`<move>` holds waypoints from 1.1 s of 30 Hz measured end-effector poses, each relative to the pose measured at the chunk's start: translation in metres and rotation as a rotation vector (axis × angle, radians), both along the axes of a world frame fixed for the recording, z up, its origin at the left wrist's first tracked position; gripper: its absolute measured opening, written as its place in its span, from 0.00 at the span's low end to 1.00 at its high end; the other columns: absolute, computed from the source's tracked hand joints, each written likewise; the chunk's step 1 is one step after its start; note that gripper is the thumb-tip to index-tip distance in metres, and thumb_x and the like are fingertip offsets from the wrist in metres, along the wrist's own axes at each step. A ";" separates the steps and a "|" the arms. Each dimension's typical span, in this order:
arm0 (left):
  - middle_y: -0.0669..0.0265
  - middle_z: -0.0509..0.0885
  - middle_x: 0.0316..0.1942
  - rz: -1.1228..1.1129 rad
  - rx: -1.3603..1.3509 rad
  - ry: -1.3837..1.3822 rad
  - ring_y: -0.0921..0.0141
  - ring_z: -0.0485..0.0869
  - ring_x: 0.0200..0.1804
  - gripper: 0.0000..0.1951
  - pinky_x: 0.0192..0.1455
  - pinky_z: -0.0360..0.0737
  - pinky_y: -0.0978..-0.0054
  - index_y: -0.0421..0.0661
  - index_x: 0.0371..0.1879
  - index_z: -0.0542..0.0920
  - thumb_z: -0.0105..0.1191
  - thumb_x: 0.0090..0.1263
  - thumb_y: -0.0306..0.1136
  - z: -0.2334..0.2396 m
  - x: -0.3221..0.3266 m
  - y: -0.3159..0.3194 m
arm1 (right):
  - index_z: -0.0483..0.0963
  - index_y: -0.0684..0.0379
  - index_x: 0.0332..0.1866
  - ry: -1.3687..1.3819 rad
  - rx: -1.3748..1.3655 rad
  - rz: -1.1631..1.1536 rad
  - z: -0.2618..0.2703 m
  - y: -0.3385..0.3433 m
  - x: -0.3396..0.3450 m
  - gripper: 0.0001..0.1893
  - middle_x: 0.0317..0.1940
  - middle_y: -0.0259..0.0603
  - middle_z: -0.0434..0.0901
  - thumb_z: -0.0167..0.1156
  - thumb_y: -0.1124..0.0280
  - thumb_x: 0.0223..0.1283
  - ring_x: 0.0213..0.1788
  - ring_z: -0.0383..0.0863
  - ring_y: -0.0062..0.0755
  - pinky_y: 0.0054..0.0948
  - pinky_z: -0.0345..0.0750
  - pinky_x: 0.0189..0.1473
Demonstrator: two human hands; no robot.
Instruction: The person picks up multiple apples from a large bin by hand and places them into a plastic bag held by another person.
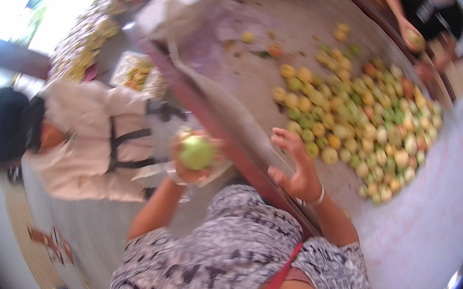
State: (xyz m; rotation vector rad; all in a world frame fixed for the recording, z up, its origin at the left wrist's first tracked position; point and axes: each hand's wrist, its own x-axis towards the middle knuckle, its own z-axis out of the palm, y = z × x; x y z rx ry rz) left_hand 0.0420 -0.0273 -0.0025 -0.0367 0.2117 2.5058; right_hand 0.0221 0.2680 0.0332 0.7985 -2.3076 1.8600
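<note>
My left hand (186, 166) holds a round green fruit (196, 152), on the left side of the sorting table's red-brown edge board (209, 112). The hand is somewhat blurred. On the other side of the board my right hand (298, 170) is raised above the table's near side, its fingers apart and nothing in it. To its right a broad heap of yellow, green and reddish fruits (350, 115) lies on the cloth-like lining (244, 77) of the table. A few loose fruits (247, 37) lie farther off on the lining.
At the left a person in a pale top (82, 142) with a dark head covering works close by, a gloved hand near a white crate (153, 80) of fruit. Across the table another person in black (428, 4) holds a fruit. More fruit (85, 36) is piled at the upper left.
</note>
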 end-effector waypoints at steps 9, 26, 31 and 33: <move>0.64 0.76 0.45 0.542 -1.110 -1.107 0.64 0.75 0.50 0.20 0.52 0.77 0.56 0.51 0.47 0.72 0.57 0.61 0.48 -0.144 0.049 -0.146 | 0.73 0.63 0.49 -1.248 0.471 -0.616 -0.325 0.244 0.151 0.24 0.45 0.50 0.78 0.62 0.57 0.51 0.49 0.78 0.36 0.30 0.73 0.52; 0.66 0.77 0.44 0.444 -1.986 0.466 0.75 0.78 0.43 0.14 0.42 0.77 0.79 0.42 0.50 0.73 0.48 0.65 0.25 0.010 -0.094 0.013 | 0.68 0.50 0.54 -1.553 1.049 -1.106 -0.419 0.279 0.258 0.29 0.53 0.55 0.70 0.65 0.58 0.42 0.56 0.70 0.54 0.46 0.70 0.58; 0.65 0.78 0.44 -0.346 -1.675 0.582 0.75 0.78 0.43 0.15 0.45 0.76 0.77 0.40 0.52 0.73 0.51 0.66 0.29 -0.064 -0.156 0.127 | 0.70 0.56 0.50 -1.616 0.975 -1.019 -0.455 0.283 0.277 0.27 0.47 0.53 0.75 0.64 0.56 0.42 0.52 0.75 0.51 0.45 0.73 0.54; 0.65 0.79 0.44 -0.665 -1.648 0.641 0.75 0.78 0.43 0.16 0.45 0.76 0.77 0.42 0.52 0.73 0.51 0.66 0.30 -0.123 -0.184 0.161 | 0.71 0.55 0.51 -1.554 0.885 -0.944 -0.471 0.268 0.287 0.25 0.46 0.46 0.77 0.61 0.55 0.48 0.49 0.77 0.42 0.39 0.74 0.51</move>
